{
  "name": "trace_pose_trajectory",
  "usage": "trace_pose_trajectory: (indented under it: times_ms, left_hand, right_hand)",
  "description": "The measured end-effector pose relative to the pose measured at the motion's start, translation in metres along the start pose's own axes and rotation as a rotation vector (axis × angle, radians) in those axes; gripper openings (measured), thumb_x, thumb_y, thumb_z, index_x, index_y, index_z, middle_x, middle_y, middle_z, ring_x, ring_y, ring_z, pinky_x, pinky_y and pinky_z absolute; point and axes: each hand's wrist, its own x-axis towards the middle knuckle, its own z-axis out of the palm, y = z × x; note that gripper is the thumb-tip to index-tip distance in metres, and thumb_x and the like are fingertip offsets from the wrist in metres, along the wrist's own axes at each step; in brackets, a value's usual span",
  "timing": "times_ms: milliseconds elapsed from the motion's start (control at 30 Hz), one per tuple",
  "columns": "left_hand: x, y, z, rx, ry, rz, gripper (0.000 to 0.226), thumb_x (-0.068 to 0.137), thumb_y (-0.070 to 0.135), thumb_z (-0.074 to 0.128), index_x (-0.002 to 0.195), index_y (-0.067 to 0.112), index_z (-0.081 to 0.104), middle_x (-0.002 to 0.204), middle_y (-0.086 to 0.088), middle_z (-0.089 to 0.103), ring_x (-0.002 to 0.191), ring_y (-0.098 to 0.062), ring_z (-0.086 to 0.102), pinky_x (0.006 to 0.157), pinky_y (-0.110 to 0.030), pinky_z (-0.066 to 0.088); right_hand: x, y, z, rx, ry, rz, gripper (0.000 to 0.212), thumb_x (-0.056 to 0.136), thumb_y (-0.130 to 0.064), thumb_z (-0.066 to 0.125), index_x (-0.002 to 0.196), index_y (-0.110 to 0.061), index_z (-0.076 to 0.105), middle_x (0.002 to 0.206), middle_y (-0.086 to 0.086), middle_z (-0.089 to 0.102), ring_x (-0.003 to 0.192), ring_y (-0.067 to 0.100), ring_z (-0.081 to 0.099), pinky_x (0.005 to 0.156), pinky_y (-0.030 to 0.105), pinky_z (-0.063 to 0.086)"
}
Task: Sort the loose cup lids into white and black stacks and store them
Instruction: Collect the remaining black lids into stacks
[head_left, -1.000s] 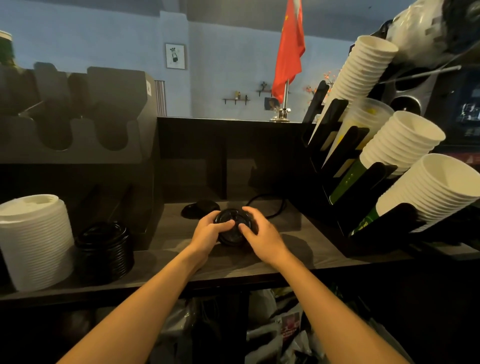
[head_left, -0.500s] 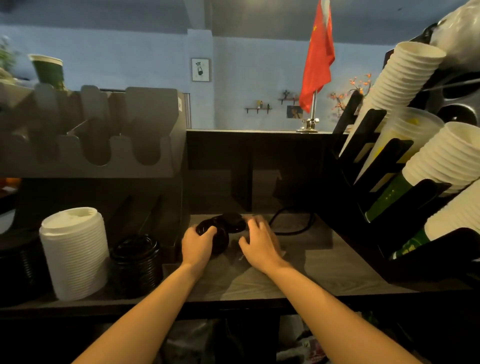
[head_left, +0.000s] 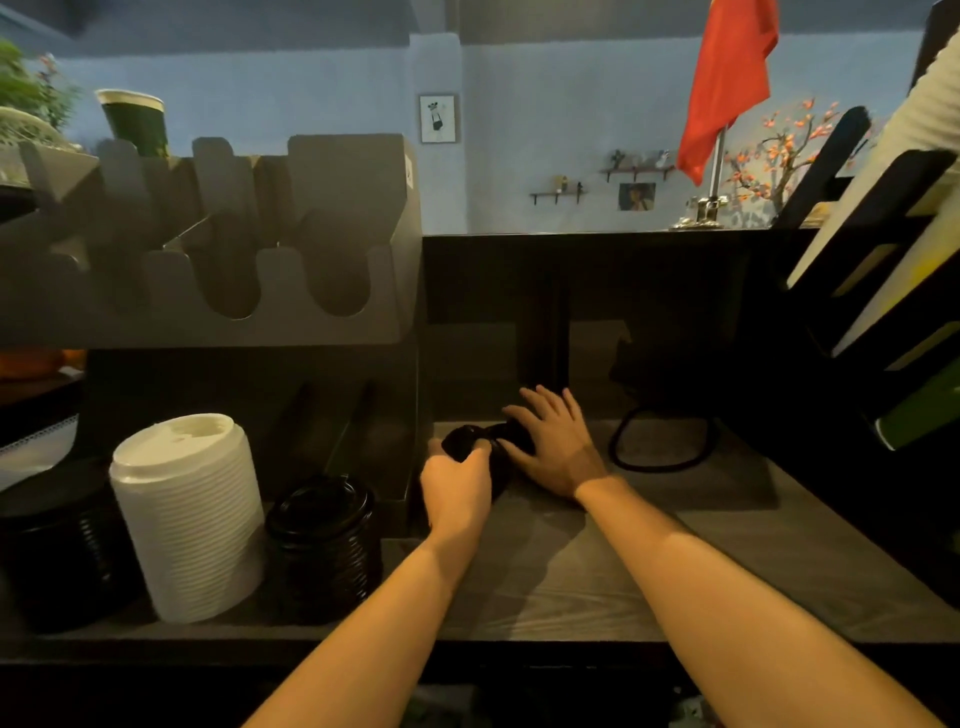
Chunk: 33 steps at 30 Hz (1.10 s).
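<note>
Just below the middle of the frame my left hand (head_left: 457, 486) is curled around the near edge of a small bunch of black lids (head_left: 483, 441) lying on the wooden counter (head_left: 675, 545). My right hand (head_left: 556, 447) lies flat over the far side of them, fingers spread, pressing down; it is not closed on anything. I hold them this way, I think, to squeeze the loose lids into one neat pile before lifting it. How many there are I cannot tell, since they are dark and half under my hands. At the lower left stand the stacks already made: a tall white stack (head_left: 189, 514) and, just right of it, a shorter black stack (head_left: 324, 540), where this bunch most likely belongs. A black cable loop (head_left: 660, 441) lies near my right hand, apart from the lids.
</note>
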Motion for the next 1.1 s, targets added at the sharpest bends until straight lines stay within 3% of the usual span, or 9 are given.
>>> trace_pose_trajectory:
  times_ms: [133, 300, 467, 533, 600, 700, 833, 933, 1100]
  left_hand:
    - [0.003, -0.003, 0.001, -0.03, -0.037, -0.039, 0.054, 0.096, 0.026, 0.066, 0.145, 0.011, 0.047, 0.123, -0.012, 0.063, 0.108, -0.026, 0.061, 0.088, -0.037, 0.054]
    - [-0.002, 0.0, 0.0, -0.051, -0.076, -0.051, 0.047, 0.094, 0.022, 0.067, 0.137, 0.009, 0.054, 0.111, -0.009, 0.065, 0.097, -0.023, 0.064, 0.078, -0.032, 0.051]
    - [-0.01, 0.006, -0.006, -0.075, -0.107, -0.04, 0.039, 0.095, 0.022, 0.065, 0.131, 0.01, 0.055, 0.098, -0.001, 0.061, 0.087, -0.014, 0.059, 0.068, -0.029, 0.047]
    - [-0.011, 0.007, -0.008, -0.075, -0.122, -0.04, 0.042, 0.093, 0.023, 0.066, 0.132, 0.009, 0.057, 0.103, -0.005, 0.064, 0.092, -0.019, 0.062, 0.074, -0.034, 0.052]
    - [-0.013, 0.009, -0.01, -0.089, -0.132, -0.049, 0.046, 0.091, 0.024, 0.068, 0.134, 0.01, 0.057, 0.11, -0.009, 0.066, 0.1, -0.025, 0.064, 0.083, -0.04, 0.056]
    - [-0.014, 0.009, -0.012, -0.139, -0.142, -0.066, 0.048, 0.09, 0.022, 0.069, 0.134, 0.01, 0.057, 0.115, -0.012, 0.066, 0.103, -0.027, 0.065, 0.076, -0.037, 0.058]
    - [-0.013, 0.008, -0.013, -0.158, -0.173, -0.071, 0.046, 0.087, 0.021, 0.071, 0.13, 0.011, 0.06, 0.115, -0.014, 0.068, 0.103, -0.031, 0.066, 0.083, -0.046, 0.06]
    - [-0.015, 0.009, -0.013, -0.156, -0.191, -0.064, 0.043, 0.088, 0.019, 0.071, 0.129, 0.009, 0.061, 0.113, -0.014, 0.069, 0.103, -0.03, 0.066, 0.071, -0.036, 0.055]
    - [-0.017, 0.01, -0.016, -0.174, -0.208, -0.038, 0.03, 0.089, 0.013, 0.069, 0.119, 0.008, 0.068, 0.105, -0.013, 0.072, 0.096, -0.027, 0.068, 0.068, -0.033, 0.051]
  right_hand:
    - [0.007, 0.004, 0.0, 0.084, -0.257, 0.054, 0.069, 0.096, -0.052, 0.053, 0.156, -0.032, 0.027, 0.163, 0.003, 0.025, 0.148, 0.026, 0.024, 0.12, 0.042, 0.021]
    - [-0.008, 0.002, -0.009, 0.082, -0.124, 0.079, 0.049, 0.088, -0.049, 0.064, 0.129, -0.027, 0.048, 0.13, 0.002, 0.048, 0.122, 0.025, 0.045, 0.098, 0.038, 0.042]
    - [-0.028, 0.004, -0.02, -0.032, -0.167, 0.072, 0.063, 0.091, -0.063, 0.052, 0.144, -0.031, 0.045, 0.142, 0.004, 0.043, 0.133, 0.025, 0.035, 0.108, 0.038, 0.033]
    - [-0.031, -0.001, -0.024, -0.07, -0.196, 0.048, 0.061, 0.093, -0.062, 0.049, 0.142, -0.027, 0.049, 0.149, 0.004, 0.041, 0.139, 0.026, 0.031, 0.114, 0.039, 0.024]
    - [-0.033, -0.007, -0.028, -0.079, -0.219, 0.067, 0.057, 0.091, -0.062, 0.05, 0.133, -0.024, 0.053, 0.142, 0.004, 0.052, 0.133, 0.026, 0.041, 0.114, 0.04, 0.025]
    - [-0.038, -0.015, -0.036, -0.091, -0.237, 0.114, 0.05, 0.088, -0.062, 0.053, 0.122, -0.026, 0.056, 0.127, 0.005, 0.061, 0.123, 0.026, 0.051, 0.11, 0.037, 0.029]
    - [-0.051, -0.02, -0.043, -0.093, -0.213, 0.133, 0.053, 0.089, -0.061, 0.056, 0.125, -0.023, 0.055, 0.129, 0.007, 0.058, 0.124, 0.029, 0.048, 0.107, 0.036, 0.031]
    - [-0.056, -0.023, -0.04, -0.116, -0.231, 0.138, 0.063, 0.087, -0.066, 0.051, 0.134, -0.024, 0.049, 0.135, 0.009, 0.057, 0.13, 0.029, 0.046, 0.118, 0.041, 0.02]
    - [-0.071, -0.026, -0.043, -0.045, -0.025, 0.211, 0.065, 0.084, -0.06, 0.06, 0.138, -0.027, 0.046, 0.138, 0.002, 0.053, 0.133, 0.024, 0.043, 0.117, 0.037, 0.018]
